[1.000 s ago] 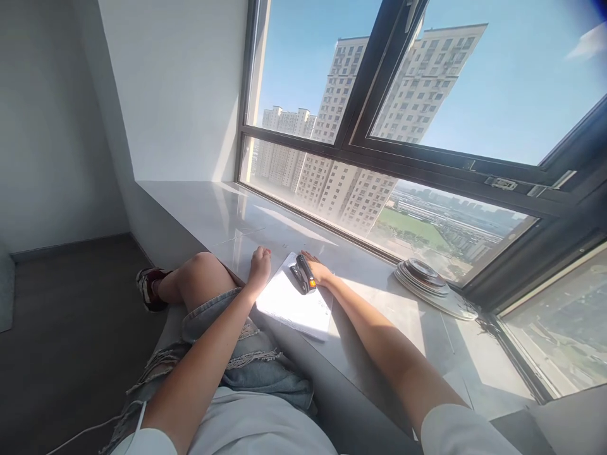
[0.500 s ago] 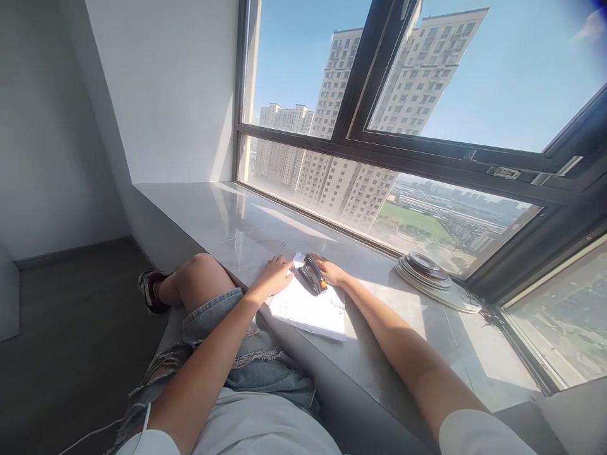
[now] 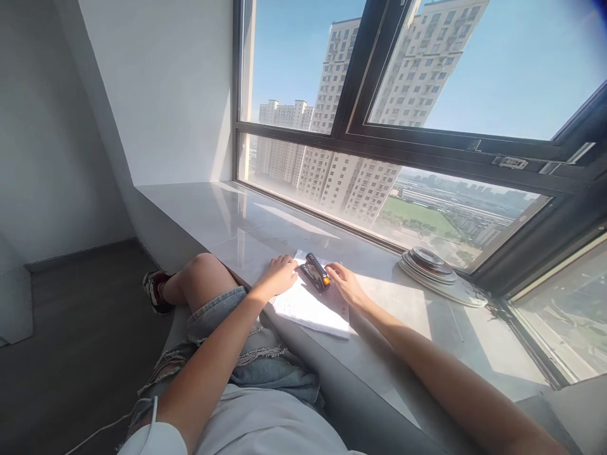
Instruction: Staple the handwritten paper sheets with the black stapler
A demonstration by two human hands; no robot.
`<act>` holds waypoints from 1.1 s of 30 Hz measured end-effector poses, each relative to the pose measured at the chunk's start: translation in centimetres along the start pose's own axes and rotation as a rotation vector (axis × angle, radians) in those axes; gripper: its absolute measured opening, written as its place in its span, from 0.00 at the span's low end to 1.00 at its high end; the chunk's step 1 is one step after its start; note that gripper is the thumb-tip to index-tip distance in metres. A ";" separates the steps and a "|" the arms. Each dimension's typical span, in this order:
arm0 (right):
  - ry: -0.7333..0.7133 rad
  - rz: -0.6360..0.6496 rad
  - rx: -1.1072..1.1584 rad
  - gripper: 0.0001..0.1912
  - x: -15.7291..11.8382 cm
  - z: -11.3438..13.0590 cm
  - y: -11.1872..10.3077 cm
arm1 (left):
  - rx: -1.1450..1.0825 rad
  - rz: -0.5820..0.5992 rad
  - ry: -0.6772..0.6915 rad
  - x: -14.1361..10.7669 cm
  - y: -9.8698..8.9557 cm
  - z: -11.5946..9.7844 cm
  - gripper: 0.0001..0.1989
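Note:
A black stapler (image 3: 313, 270) with an orange tip lies on a stack of white paper (image 3: 310, 311), its orange end toward me. My left hand (image 3: 281, 275) rests over the paper's left edge, its fingers stretched out and pressing down beside the stapler. On the other side, my right hand (image 3: 348, 284) hovers by the orange end with its fingers loosely bent and apart. Its fingertips are very close to the stapler, and I cannot tell whether they touch it. Faint print or writing shows on the top sheet.
The paper lies on a glossy pale stone windowsill (image 3: 227, 235). Toward the right, a stack of plate-like discs (image 3: 429, 272) stands by the window frame (image 3: 408, 155). My bent knee (image 3: 208, 268) is close to the sill's front edge. A white cable (image 3: 102, 430) hangs near my left arm.
My right hand has drawn back from the far side of the stapler toward the right and nearer its orange end. My left hand stays on the paper. The view has shifted slightly.

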State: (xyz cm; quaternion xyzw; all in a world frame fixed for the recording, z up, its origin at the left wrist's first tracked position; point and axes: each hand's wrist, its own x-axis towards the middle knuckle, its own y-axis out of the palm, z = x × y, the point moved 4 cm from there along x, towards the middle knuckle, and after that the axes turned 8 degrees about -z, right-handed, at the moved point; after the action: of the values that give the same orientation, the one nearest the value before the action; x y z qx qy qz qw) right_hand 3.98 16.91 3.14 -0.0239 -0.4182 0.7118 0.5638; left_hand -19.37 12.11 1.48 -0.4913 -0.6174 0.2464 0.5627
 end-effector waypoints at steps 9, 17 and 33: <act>-0.085 -0.054 -0.043 0.10 -2.2 1.1 0.9 | 0.119 0.063 -0.041 -0.1 -0.1 -1.2 0.16; 0.214 -0.159 0.166 0.19 -2.0 -1.4 0.0 | 0.032 0.041 -0.115 -0.2 1.2 -1.3 0.23; 0.373 -0.205 0.631 0.17 -0.6 -3.4 1.0 | -0.377 -0.097 -0.092 -0.4 1.1 -2.1 0.18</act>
State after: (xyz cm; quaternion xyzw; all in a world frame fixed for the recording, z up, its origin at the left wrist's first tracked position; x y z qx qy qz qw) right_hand 5.12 18.34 0.07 0.0637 -0.0691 0.7289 0.6782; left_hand -17.12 11.65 0.85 -0.5458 -0.7008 0.1214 0.4431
